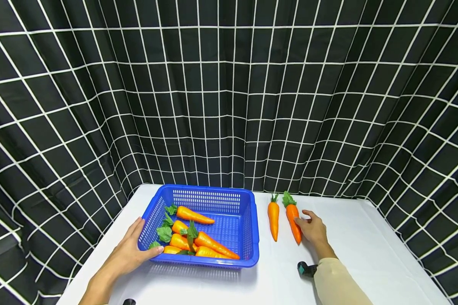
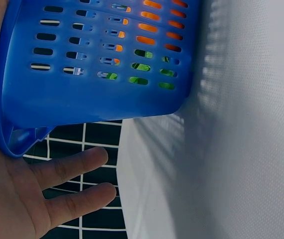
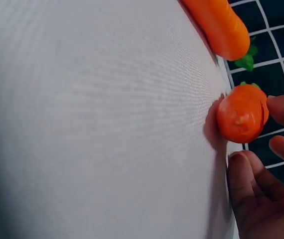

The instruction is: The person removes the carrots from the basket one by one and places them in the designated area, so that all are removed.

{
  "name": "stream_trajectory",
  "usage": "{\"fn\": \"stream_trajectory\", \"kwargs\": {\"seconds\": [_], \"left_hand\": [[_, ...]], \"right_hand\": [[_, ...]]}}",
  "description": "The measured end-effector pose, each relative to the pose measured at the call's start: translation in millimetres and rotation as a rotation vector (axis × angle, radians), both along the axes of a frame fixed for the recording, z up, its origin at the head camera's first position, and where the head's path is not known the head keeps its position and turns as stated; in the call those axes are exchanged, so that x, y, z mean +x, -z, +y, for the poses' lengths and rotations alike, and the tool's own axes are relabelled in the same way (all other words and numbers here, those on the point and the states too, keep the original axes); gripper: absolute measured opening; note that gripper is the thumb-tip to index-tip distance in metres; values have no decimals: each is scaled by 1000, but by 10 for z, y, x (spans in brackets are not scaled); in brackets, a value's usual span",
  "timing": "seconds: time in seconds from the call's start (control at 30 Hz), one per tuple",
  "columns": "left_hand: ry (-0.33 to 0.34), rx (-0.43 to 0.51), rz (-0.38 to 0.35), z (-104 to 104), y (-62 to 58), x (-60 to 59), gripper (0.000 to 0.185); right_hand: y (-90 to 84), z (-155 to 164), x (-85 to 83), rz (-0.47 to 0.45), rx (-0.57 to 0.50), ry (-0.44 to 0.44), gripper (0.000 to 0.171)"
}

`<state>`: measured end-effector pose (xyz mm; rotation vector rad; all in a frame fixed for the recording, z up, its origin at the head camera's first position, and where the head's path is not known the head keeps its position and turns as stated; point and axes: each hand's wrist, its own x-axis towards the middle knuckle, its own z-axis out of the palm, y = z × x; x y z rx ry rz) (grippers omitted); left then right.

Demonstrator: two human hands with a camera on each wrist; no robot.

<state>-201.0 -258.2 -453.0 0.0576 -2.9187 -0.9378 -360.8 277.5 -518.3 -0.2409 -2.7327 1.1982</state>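
Note:
My left hand rests on the near left corner of a blue plastic basket, its thumb over the front rim. Two fingers stretch out straight below the rim in the left wrist view. Several orange carrots with green leaves lie inside. To the right, my right hand is at a leafy carrot on the white table. In the right wrist view, one fingertip meets or nearly meets that carrot, and the thumb stands apart from it.
Another carrot lies between the basket and the right hand's carrot. The white table ends at a black curtain with a white grid, which also encloses both sides. A small black device sits at the right wrist.

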Motion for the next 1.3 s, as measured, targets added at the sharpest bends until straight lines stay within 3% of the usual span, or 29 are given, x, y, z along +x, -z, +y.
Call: {"fn": "stream_trajectory", "kwargs": {"seconds": [0.6,1.0,1.3], "left_hand": [[4,0,3,0,-24,-15,112],[1,-8,-6,-8,-2,-18,117],[3,1,-3,7,-24,-5,114]], "right_hand": [[-79,154,149,10,-314,57,58],[-290,139,320,153,-375,91,53],[-466,117,423,208,-397,104,51]]}}
